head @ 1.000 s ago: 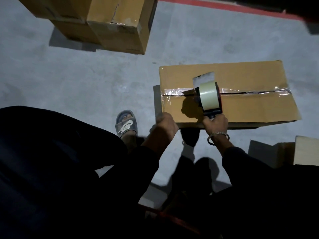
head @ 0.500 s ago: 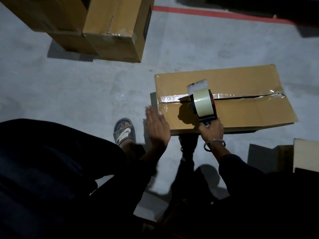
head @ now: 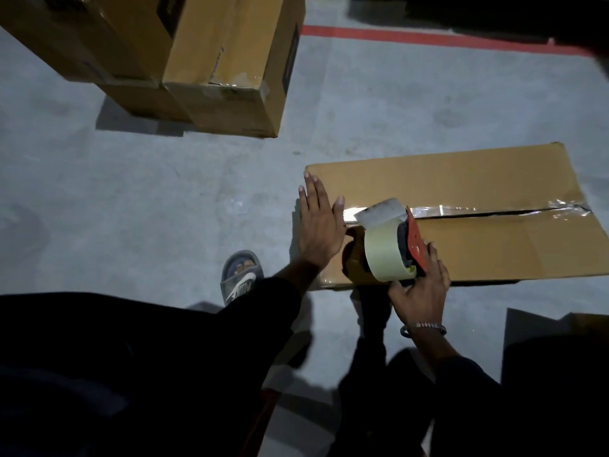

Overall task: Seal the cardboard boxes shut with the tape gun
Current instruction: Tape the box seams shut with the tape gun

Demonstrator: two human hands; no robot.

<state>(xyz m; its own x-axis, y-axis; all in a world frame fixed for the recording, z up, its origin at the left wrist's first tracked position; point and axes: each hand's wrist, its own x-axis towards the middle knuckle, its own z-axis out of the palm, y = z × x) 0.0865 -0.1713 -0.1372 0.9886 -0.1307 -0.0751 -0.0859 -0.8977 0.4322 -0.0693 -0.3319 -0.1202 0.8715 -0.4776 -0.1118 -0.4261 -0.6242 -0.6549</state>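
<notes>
On grey concrete floor (head: 164, 199), right of centre: flat cardboard box (head: 461, 179), top flaps meeting along a dark seam, shiny clear tape (head: 478, 211) laid over that seam out to the right edge. At the box's left end: left hand (head: 319, 225), fingers straight and together, palm down, flat across the corner where the tape reaches the edge; whether pressing or only resting cannot be told. Just right of it, on the near half of the lid: tape gun (head: 395, 245), red side plate, pale roll, a loose whitish tab of tape standing up at its front, right over the seam. Gripping the gun's handle from the near side: right hand (head: 418, 291), fingers curled round it, metal bracelet (head: 423, 328) on the wrist. Near the box's left corner, on the floor: sandal (head: 240, 275) on a foot. Far left, well apart from the flat box: stack of taller cardboard boxes (head: 214, 67). Along the far edge: red floor line (head: 428, 36). Lower part of the view: dark sleeves and clothing, detail lost in shadow.
</notes>
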